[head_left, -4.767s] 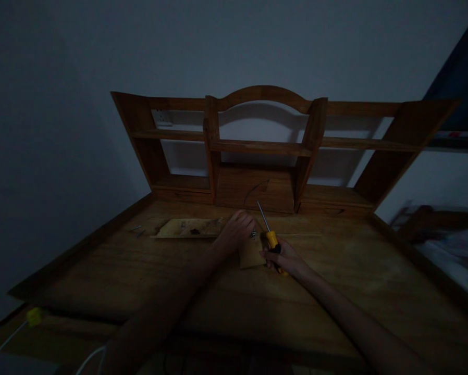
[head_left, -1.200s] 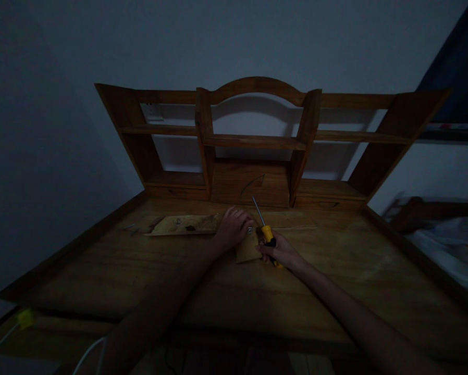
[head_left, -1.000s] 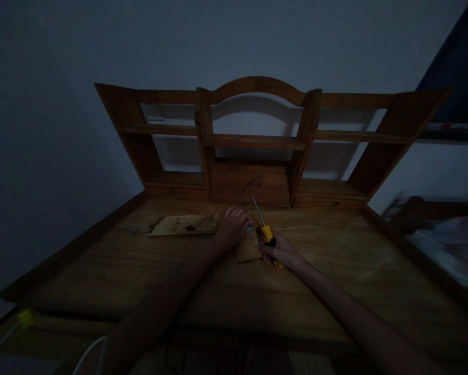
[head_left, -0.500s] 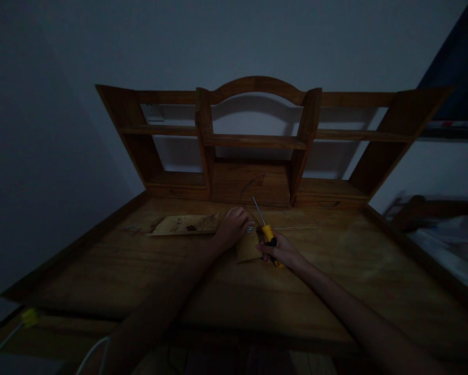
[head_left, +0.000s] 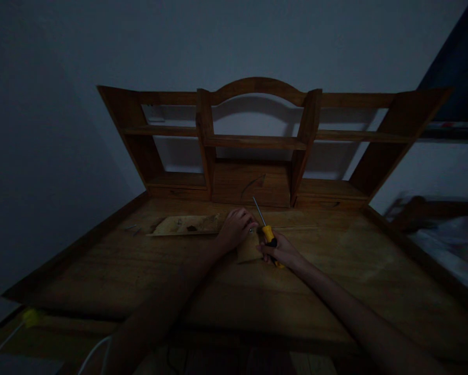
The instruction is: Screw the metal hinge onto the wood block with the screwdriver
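My right hand [head_left: 284, 251] is wrapped round the yellow and black handle of a screwdriver [head_left: 267, 233], whose metal shaft points up and away. That hand's fingertips also touch the right edge of a small wooden block [head_left: 247, 252] on the desk. Fingers curled, my left hand [head_left: 234, 229] pinches at a small shiny metal piece [head_left: 251, 229] at the block's far end; its exact kind is too small to tell. Part of the block lies hidden under the left hand. Left of that hand is a rough wooden board [head_left: 185, 225] with dark marks.
A wooden desk [head_left: 335, 276] carries everything, with a shelf unit [head_left: 253, 140] along its back. Small thin metal pieces [head_left: 134, 228] lie near the left side. A yellow object on a white cord [head_left: 31, 316] is at the front left edge.
The view has shifted slightly since the oldest frame. The left fingers shift a little around the metal piece, which shows less now than half a second ago. The right hand keeps the screwdriver still.
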{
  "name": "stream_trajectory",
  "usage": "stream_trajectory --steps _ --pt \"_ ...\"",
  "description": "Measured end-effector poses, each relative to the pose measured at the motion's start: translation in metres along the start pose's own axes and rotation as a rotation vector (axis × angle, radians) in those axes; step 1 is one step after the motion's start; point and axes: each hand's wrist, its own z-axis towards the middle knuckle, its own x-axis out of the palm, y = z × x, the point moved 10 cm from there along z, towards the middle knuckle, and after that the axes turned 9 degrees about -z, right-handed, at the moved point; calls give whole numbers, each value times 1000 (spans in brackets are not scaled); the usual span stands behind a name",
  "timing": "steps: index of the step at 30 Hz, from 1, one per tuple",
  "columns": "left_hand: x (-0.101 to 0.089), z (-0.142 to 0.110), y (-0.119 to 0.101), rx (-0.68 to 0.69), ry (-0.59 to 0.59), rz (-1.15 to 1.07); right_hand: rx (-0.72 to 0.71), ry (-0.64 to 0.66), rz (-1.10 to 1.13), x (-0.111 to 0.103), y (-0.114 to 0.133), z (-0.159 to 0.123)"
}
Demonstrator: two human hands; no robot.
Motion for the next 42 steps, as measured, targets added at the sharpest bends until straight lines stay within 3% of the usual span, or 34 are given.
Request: stream_trajectory --steps 9,17,23,28,34,39,42 --pt "6 -2 -6 85 53 28 -18 -4 -5 1 7 -3" --pt "-11 -1 3 -37 -53 -5 -4 -4 0 1 9 -5" --pt "1 -2 0 30 31 47 -10 -1 8 1 5 -2" --pt "-11 -2 15 -104 -75 49 -8 -14 25 0 4 -3" --pt "-8 -3 3 -19 -57 29 6 -22 9 0 7 -5" --pt "-10 -4 19 -114 -100 37 0 -18 22 1 5 -4" --pt "-7 -4 17 -96 -81 -19 -1 -14 21 1 5 -3"
